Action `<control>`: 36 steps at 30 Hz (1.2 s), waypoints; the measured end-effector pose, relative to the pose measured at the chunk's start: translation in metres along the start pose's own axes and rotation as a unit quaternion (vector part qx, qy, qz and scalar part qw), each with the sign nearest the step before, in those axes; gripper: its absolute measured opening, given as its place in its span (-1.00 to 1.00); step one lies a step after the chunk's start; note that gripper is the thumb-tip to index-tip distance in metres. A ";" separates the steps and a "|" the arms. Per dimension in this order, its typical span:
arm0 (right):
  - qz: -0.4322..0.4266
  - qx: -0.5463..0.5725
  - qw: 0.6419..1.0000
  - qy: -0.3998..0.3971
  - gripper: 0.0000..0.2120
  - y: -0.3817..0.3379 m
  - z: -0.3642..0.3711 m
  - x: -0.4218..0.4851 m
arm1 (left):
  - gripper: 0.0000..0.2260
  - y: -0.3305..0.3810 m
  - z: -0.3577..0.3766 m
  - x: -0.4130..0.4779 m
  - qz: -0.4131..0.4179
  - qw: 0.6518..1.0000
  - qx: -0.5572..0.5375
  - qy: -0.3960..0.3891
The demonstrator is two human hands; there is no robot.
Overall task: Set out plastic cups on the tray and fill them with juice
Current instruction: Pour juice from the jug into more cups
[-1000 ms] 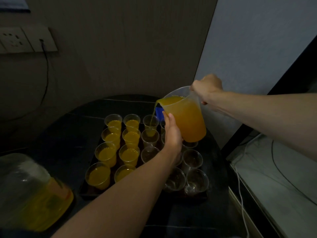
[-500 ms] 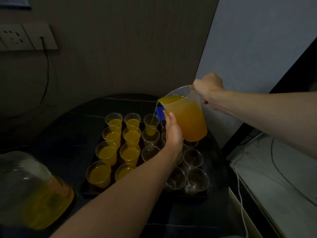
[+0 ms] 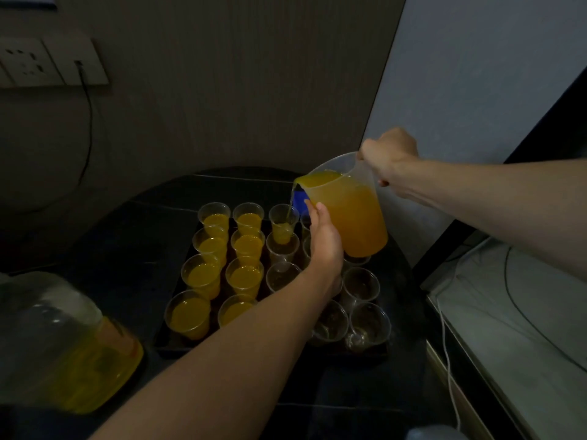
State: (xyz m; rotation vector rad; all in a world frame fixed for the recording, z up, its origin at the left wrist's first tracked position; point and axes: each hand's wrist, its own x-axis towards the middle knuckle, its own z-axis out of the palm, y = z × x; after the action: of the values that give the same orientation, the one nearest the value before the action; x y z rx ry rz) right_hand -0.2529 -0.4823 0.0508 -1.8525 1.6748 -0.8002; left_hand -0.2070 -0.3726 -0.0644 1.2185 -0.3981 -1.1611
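Note:
A dark tray [image 3: 165, 346] on the black table holds several clear plastic cups. The two left columns hold orange juice, e.g. the near-left cup [image 3: 188, 314]. My right hand [image 3: 389, 154] grips the handle of a clear jug [image 3: 349, 214] tilted left, and a thin stream of juice falls into the far cup of the third column [image 3: 282, 223], which is partly filled. My left hand [image 3: 324, 242] lies with straight fingers against the jug's lower side. The cups on the right, such as [image 3: 368, 323], are empty. My left forearm hides some cups.
A large clear juice container [image 3: 63, 347] with orange juice lies at the near left. A blue object [image 3: 300, 198] stands behind the jug. A wall socket [image 3: 47, 63] with a cable is at upper left. A pale surface [image 3: 508, 312] with cables lies right of the table.
Juice has kept pouring; the level in the far third-column cup has risen. Jug and both hands have stayed almost in place.

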 end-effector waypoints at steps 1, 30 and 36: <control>0.001 -0.002 1.000 0.000 -0.94 0.000 0.001 -0.001 | -0.48 0.000 0.000 -0.001 0.000 1.000 0.001 0.000; 0.002 -0.032 0.999 -0.012 -0.76 -0.003 0.000 -0.012 | -0.45 -0.003 -0.001 -0.008 -0.031 0.999 -0.025 0.014; 0.000 -0.032 0.999 -0.010 -0.80 -0.003 0.000 -0.012 | -0.46 -0.002 -0.002 -0.010 -0.030 0.999 -0.038 0.009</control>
State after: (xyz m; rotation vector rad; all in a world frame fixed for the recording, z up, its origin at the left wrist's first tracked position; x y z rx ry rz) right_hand -0.2511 -0.4703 0.0520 -1.8971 1.7059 -0.7350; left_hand -0.2108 -0.3629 -0.0633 1.1810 -0.3041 -1.2061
